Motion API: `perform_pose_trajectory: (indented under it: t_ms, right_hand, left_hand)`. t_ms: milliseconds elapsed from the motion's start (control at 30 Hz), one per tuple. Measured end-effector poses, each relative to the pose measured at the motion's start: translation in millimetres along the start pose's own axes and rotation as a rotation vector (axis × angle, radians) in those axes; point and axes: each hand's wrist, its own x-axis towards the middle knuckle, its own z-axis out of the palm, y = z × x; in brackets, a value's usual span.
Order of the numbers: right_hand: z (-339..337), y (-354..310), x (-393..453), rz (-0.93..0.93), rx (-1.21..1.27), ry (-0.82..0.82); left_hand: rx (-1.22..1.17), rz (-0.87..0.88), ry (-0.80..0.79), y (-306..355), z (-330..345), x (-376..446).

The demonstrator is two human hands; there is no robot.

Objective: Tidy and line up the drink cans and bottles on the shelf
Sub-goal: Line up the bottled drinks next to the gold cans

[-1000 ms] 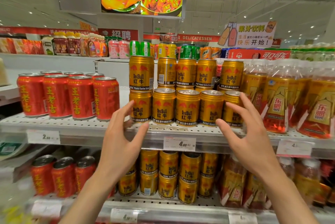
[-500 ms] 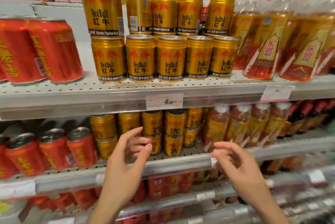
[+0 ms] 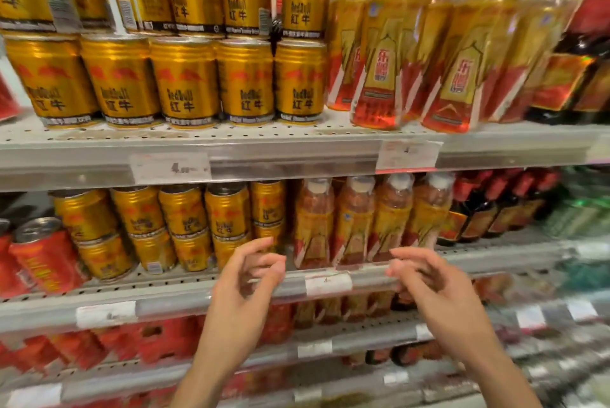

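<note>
Both hands hang in front of the second shelf, neither touching anything. The left hand is released, its fingers loosely curled and its thumb raised, just before the front edge of that shelf where the gold cans end. The right hand is also released and holds nothing, fingers slackly bent and pointing left, before the same front edge under the amber bottles. On the second shelf the lower gold cans stand stacked two high along the front edge, left of the amber bottles, which stand upright in a row touching one another; red cans stand at the shelf's left end and dark bottles with red caps toward its right end. On the top shelf the upper gold cans are likewise stacked two high, the front row close to the front edge, with tall amber bottles just beside them on the right, leaning in the wide view. Price tags sit in the shelf rails. Lower shelves hold red packs, blurred.
</note>
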Motion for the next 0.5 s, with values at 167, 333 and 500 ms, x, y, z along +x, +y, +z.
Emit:
perform_pose_trajectory:
  t_ms: [167,333,500]
  right_hand:
    - [-70,14,19,-0.025,-0.038,-0.022]
    - [-112,25,31,-0.009,-0.032,-0.04]
    - [-129,27,42,0.032,0.011,0.002]
  left_hand:
    - [0.026,0.046,0.019,23,73,-7]
    - [0.022,0.039,0.04,38,113,-11]
    - [0.0,0.071,0.056,50,130,-5]
